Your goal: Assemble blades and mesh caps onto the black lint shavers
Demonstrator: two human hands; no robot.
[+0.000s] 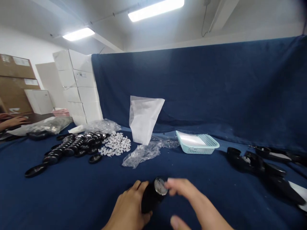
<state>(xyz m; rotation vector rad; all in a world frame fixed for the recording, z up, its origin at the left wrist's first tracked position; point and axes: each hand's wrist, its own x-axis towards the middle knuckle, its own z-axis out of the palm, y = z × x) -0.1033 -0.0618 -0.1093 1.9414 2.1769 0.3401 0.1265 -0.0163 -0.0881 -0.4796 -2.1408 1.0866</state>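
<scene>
My left hand (130, 204) is closed around a black cylindrical part (150, 199) at the bottom middle of the head view. The part is tilted, with a round silvery end (160, 186) that has small holes. My right hand (189, 195) is just to the right of that end, its index fingertip at or very near the rim. Thumb and fingers of this hand are spread apart, slightly blurred, with nothing between them. My left palm and the far side of the part are hidden.
Rows of black round caps (63, 145) and a heap of small white pieces (116, 143) lie left. Beyond are clear plastic (144, 153), a standing white bag (145, 119) and a mint basket (199, 150). Black parts (254, 163) lie right. Another person's hand (15, 121) shows far left.
</scene>
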